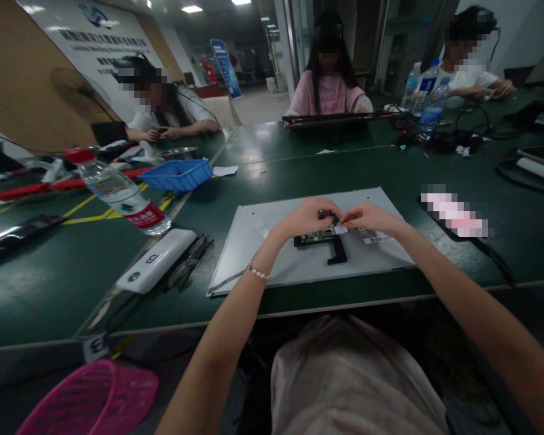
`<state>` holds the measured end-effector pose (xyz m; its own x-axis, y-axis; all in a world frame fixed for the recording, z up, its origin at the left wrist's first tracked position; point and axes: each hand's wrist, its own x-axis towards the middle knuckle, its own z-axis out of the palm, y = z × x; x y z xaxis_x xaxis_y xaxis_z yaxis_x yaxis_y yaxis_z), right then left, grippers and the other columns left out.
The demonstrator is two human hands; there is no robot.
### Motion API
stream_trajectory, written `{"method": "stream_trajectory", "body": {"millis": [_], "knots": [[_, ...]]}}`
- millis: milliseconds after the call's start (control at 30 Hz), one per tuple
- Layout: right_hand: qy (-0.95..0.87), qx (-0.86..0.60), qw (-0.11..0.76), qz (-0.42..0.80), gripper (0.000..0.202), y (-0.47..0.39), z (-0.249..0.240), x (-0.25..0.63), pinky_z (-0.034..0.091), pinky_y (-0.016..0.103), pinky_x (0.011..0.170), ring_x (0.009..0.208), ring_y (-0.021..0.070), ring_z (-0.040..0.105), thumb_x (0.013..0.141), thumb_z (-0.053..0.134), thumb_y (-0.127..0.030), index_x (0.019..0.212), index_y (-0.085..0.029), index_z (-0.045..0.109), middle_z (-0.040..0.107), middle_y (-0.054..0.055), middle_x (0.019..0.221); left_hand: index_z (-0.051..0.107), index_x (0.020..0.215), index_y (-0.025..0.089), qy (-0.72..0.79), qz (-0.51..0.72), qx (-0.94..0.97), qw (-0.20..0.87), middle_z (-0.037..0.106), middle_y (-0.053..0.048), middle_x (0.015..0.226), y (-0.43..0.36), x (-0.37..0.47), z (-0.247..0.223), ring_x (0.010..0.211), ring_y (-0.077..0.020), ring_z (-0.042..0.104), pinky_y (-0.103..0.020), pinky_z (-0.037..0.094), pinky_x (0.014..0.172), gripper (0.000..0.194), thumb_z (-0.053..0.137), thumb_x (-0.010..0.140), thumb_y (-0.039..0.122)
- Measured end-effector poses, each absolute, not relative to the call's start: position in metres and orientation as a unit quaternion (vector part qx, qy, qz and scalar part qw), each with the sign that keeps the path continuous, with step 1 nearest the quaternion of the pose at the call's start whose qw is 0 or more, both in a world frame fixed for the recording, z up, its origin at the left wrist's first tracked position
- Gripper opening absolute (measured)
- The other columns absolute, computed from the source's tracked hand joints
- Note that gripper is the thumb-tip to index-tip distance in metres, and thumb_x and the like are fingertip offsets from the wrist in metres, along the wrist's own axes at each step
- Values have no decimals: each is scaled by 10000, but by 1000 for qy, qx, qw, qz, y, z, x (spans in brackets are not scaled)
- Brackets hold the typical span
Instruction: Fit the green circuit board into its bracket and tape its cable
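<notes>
A silver flat panel [272, 269] lies on the green table in front of me. On its middle rests a small green circuit board [316, 237] with a black bracket [338, 251] jutting toward me. My left hand [309, 217], with a beaded bracelet at the wrist, is over the board, its fingers curled around the board's far edge and a dark part. My right hand [367, 217] has its fingertips pinched at the board's right end, by a small white piece [341, 229]. What lies between those fingertips is too small to make out.
On the left are a white power bank [156, 263], glasses [190, 261], a water bottle [122, 196] and a blue tray [179, 175]. A phone [456, 214] lies right. Several people sit across the table. A pink basket [90, 402] is below.
</notes>
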<state>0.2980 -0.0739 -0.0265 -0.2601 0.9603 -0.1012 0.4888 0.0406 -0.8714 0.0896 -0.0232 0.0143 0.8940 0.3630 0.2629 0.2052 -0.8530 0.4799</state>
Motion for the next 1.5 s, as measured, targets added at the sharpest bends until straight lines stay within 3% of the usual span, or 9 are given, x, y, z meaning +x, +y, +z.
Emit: {"method": "stream_trajectory", "body": {"millis": [200, 500, 900, 1267, 1500], "knots": [[-693, -522, 263, 422, 257, -67, -36, 297, 473, 248, 725, 768, 155, 626, 686, 582, -188, 892, -160, 732, 722, 50, 873, 722, 959, 179, 117, 102, 961, 228, 697, -45, 972, -26, 92, 8, 806, -134, 620, -241, 454, 748, 350, 500, 722, 47], [-721, -541, 232, 364, 203, -71, -32, 294, 495, 265, 765, 812, 186, 659, 724, 608, -180, 878, -179, 741, 737, 42, 863, 744, 941, 239, 145, 58, 967, 203, 715, 2, 1011, -28, 92, 9, 905, -146, 644, -246, 457, 870, 376, 481, 741, 60], [-745, -566, 219, 277, 200, -70, -32, 292, 477, 250, 700, 762, 178, 650, 717, 590, -174, 841, -167, 746, 723, 47, 784, 742, 979, 238, 150, 43, 969, 192, 716, 4, 1040, -27, 93, 9, 947, -150, 648, -243, 456, 904, 380, 481, 767, 62], [-734, -575, 243, 268, 222, -76, -23, 302, 464, 257, 651, 723, 172, 640, 778, 555, -220, 900, -151, 727, 721, 61, 823, 693, 1089, 235, 159, 100, 966, 180, 692, -16, 1110, -27, 90, 16, 993, -146, 632, -280, 467, 912, 464, 438, 758, 33], [-713, -582, 266, 287, 212, -73, -25, 311, 454, 254, 604, 678, 168, 638, 818, 550, -235, 921, -149, 714, 715, 77, 821, 641, 1166, 163, 298, 174, 930, 129, 661, -60, 1168, -14, 50, 42, 939, -150, 625, -273, 482, 851, 423, 428, 806, 101]]}}
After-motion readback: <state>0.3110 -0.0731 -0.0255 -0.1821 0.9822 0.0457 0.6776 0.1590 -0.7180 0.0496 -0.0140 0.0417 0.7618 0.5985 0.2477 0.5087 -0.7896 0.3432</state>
